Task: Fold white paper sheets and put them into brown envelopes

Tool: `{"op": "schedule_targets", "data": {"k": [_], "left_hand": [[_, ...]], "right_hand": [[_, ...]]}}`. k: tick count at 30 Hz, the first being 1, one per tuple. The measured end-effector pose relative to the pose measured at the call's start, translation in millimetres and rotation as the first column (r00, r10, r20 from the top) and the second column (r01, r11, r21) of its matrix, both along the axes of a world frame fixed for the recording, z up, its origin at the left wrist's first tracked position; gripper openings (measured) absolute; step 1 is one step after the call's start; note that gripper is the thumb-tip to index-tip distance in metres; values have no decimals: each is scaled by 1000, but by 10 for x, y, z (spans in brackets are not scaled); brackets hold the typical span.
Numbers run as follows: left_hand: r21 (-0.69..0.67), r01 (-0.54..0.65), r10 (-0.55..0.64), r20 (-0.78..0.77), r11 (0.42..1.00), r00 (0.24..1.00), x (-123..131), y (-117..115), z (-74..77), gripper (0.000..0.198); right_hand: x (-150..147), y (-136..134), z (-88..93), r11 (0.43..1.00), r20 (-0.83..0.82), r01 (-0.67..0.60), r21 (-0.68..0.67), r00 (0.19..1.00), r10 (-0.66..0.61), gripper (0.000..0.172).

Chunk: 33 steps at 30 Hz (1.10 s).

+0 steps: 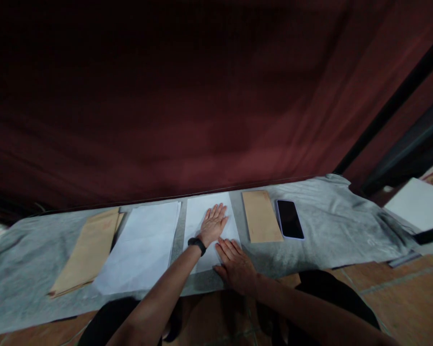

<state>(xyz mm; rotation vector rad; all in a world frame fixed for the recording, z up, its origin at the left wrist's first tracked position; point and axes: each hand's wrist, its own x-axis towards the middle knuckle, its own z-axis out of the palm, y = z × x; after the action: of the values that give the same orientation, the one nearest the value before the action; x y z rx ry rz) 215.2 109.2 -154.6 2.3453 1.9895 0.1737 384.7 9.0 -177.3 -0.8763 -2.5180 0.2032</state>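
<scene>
A white sheet of paper (202,211) lies on a grey cloth (332,226) spread on the floor. My left hand (213,222), with a black band on its wrist, rests flat on the sheet's middle, fingers stretched out. My right hand (234,264) lies flat on the sheet's near right corner, fingers together and extended. Neither hand holds anything.
Left of the sheet lies a stack of white paper (142,247), and further left a pile of brown envelopes (88,250). To the right lie one brown envelope (260,216) and a black phone (289,219). A dark red curtain (202,105) hangs behind. A white board (420,204) sits far right.
</scene>
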Motion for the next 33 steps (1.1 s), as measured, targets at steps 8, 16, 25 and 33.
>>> {"op": "schedule_targets", "data": {"k": [8, 16, 25, 33], "left_hand": [[108, -206, 209, -13, 973, 978, -648, -147, -60, 58], [224, -285, 285, 32, 932, 958, -858, -913, -186, 59], [182, -111, 123, -53, 977, 991, -319, -1469, -161, 59], [194, -124, 140, -74, 973, 987, -315, -1499, -147, 60]], "right_hand": [[73, 3, 17, 999, 14, 38, 32, 999, -39, 61], [147, 10, -58, 994, -42, 112, 15, 993, -111, 63], [-86, 215, 109, 995, -52, 58, -82, 997, -63, 55], [-522, 667, 110, 974, 113, 173, -144, 981, -157, 56]]}}
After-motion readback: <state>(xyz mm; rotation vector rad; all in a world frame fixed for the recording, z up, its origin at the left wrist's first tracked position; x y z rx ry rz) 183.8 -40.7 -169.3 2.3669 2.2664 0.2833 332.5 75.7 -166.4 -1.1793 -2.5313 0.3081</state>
